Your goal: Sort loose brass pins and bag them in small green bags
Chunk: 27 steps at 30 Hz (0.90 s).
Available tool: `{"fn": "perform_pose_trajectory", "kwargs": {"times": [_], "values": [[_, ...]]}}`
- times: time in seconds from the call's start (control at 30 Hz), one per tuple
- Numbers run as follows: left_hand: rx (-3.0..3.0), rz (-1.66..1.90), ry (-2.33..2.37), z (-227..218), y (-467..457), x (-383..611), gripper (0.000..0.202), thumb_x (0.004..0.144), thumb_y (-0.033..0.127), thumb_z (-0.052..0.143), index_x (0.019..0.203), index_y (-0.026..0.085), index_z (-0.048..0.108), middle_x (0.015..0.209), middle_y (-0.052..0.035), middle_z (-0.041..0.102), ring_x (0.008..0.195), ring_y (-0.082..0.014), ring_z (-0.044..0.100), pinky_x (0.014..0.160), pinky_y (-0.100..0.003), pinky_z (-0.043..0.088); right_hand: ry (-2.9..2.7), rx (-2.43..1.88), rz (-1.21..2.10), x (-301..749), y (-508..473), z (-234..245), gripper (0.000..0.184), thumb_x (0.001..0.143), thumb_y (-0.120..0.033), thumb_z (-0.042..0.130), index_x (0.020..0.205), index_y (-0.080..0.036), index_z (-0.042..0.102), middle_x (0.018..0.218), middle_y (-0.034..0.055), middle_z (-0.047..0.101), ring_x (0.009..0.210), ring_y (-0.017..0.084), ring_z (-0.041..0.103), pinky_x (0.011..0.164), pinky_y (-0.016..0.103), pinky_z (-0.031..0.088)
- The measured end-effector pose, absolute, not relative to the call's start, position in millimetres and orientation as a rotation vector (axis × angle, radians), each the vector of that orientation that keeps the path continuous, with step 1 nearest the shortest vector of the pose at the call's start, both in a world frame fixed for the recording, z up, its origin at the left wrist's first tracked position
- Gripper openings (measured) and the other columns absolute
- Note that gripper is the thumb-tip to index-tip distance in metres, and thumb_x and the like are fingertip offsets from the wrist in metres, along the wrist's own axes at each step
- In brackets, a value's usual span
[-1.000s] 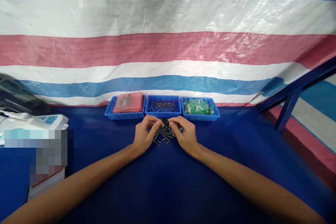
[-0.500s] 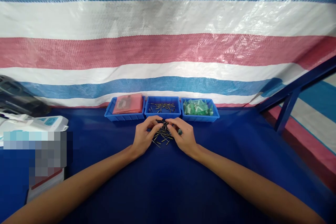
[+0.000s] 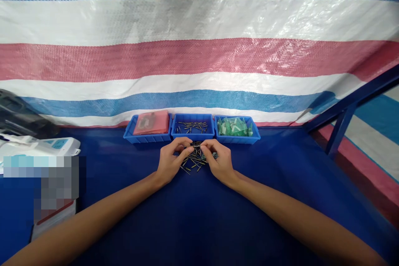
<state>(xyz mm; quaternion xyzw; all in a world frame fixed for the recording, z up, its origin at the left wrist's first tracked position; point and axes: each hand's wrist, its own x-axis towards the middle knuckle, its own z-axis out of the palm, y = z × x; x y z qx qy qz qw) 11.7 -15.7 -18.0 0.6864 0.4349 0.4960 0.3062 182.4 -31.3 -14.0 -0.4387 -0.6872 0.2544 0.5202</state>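
A thin metal pin (image 3: 196,146) spans the space between my two hands, level above a loose heap. My left hand (image 3: 173,158) pinches one end with thumb and forefinger. At the other end, the thumb and forefinger of my right hand (image 3: 220,162) are closed on it. Below them, thin pin-like metal pieces (image 3: 193,161), dark with brass-coloured parts, lie in a pile on the blue table (image 3: 199,220). A small greenish item (image 3: 215,155) shows by my right palm; I cannot tell whether it is held.
Behind the pile stand three blue bins: the left bin (image 3: 149,138) holds red flat packets, the middle bin (image 3: 193,136) similar pins, the right bin (image 3: 238,139) green bags. A white device (image 3: 70,146) sits at left. A blue metal frame (image 3: 339,126) rises at right.
My right fingertips have shifted slightly right, away from the left ones, and the pin now shows between them. More of the greenish item is visible by my right hand.
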Motion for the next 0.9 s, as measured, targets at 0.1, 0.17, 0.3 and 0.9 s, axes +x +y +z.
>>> {"fn": "perform_pose_trajectory", "kwargs": {"times": [0.1, 0.17, 0.3, 0.9], "values": [[1.832, 1.322, 1.190, -18.0, -15.7, 12.5, 0.018, 0.081, 0.030, 0.065, 0.092, 0.016, 0.065, 0.082, -0.0013, 0.067, 0.059, -0.0086, 0.059, 0.059, -0.018, 0.048, -1.588, -1.066, 0.663, 182.7, -30.6, -15.5, 0.014, 0.091, -0.029, 0.049, 0.086, -0.018, 0.058, 0.064, -0.0025, 0.053, 0.052, 0.009, 0.048, 0.053, 0.022, 0.041], [1.849, 1.318, 1.198, -17.2, -16.2, 13.1, 0.017, 0.082, 0.031, 0.065, 0.090, 0.016, 0.066, 0.083, -0.0019, 0.067, 0.058, -0.0085, 0.058, 0.057, -0.018, 0.047, -1.573, -1.073, 0.680, 182.9, -29.8, -16.5, 0.014, 0.091, -0.029, 0.050, 0.087, -0.018, 0.058, 0.064, -0.0029, 0.052, 0.052, 0.009, 0.048, 0.052, 0.022, 0.041], [1.870, 1.318, 1.199, -15.8, -16.7, 13.7, 0.017, 0.082, 0.031, 0.064, 0.089, 0.016, 0.067, 0.082, -0.0018, 0.068, 0.057, -0.0081, 0.057, 0.057, -0.018, 0.048, -1.579, -1.085, 0.680, 183.2, -29.3, -17.3, 0.014, 0.091, -0.029, 0.050, 0.086, -0.018, 0.057, 0.064, -0.0030, 0.051, 0.051, 0.008, 0.047, 0.052, 0.021, 0.040], [1.765, 1.314, 1.172, -15.9, -17.5, 12.6, 0.016, 0.084, 0.032, 0.061, 0.086, 0.016, 0.064, 0.075, -0.0009, 0.066, 0.060, -0.0094, 0.059, 0.049, -0.016, 0.046, -1.824, -1.027, 0.534, 183.2, -28.5, -12.4, 0.026, 0.093, -0.029, 0.045, 0.076, -0.017, 0.061, 0.064, 0.0004, 0.058, 0.057, 0.011, 0.052, 0.058, 0.023, 0.041]]}}
